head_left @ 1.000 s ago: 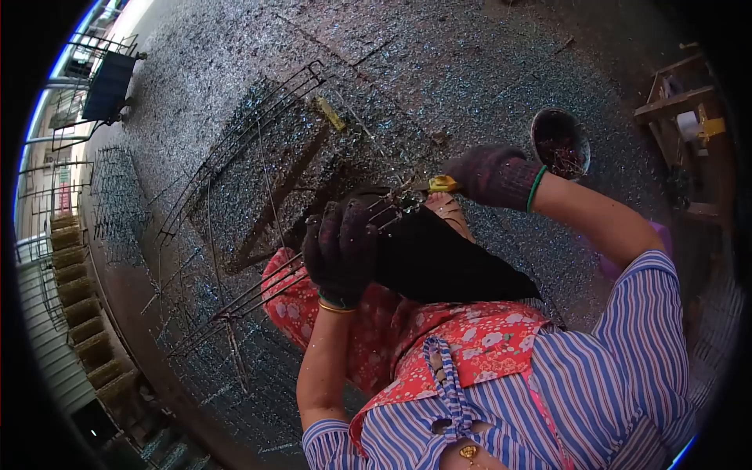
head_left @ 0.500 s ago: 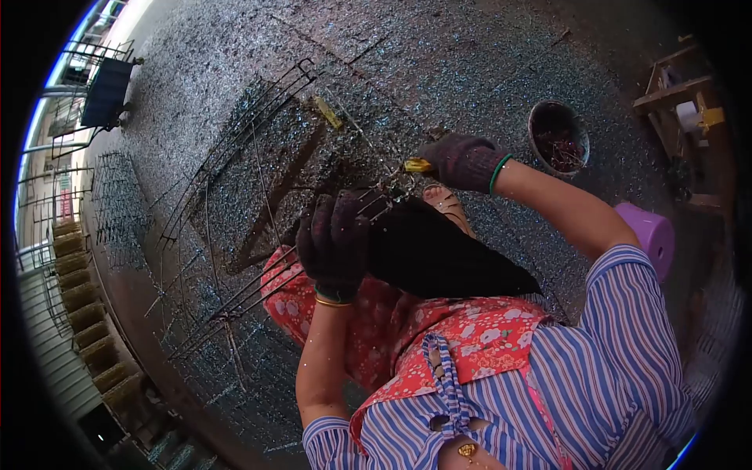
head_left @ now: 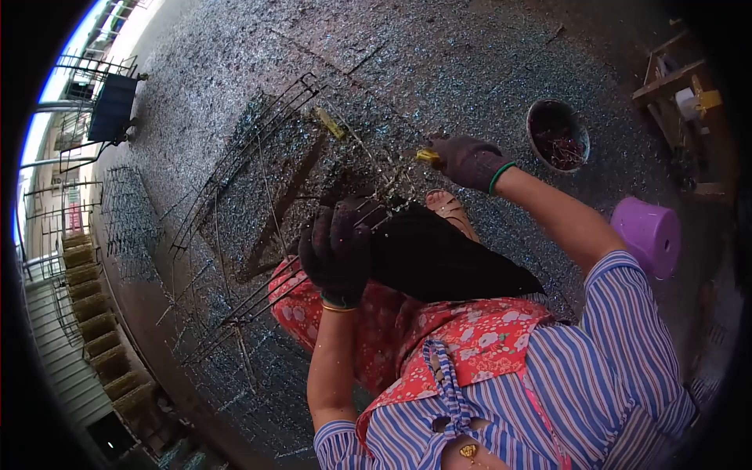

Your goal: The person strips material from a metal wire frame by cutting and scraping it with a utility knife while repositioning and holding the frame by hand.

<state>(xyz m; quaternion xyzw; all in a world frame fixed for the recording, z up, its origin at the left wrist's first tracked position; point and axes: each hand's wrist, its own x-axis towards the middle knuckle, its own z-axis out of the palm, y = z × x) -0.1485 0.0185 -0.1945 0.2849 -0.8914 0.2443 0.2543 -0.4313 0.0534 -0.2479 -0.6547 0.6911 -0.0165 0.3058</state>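
Observation:
My left hand, in a dark knit glove, is closed around thin bars of a dark wire rack. The rack lies slanted across the floor and against my knee. Short prongs crusted with shiny flakes stick out just past my left fingers. My right hand, gloved with a green cuff, is wrapped round a small yellow-ended tool; its exact kind is hidden by the fingers. The tool is up and to the right of the flaky prongs, apart from them. A separate yellow piece lies near the rack's upper end.
Glittering flakes cover the floor. A round bucket with dark reddish bits stands to the right, a purple stool below it. Wooden framing is at far right. More wire racks and a blue cart stand left.
My right hand has moved slightly up and right with the yellow-ended tool, away from the prongs. My left hand keeps its hold on the rack. The view has shifted a little.

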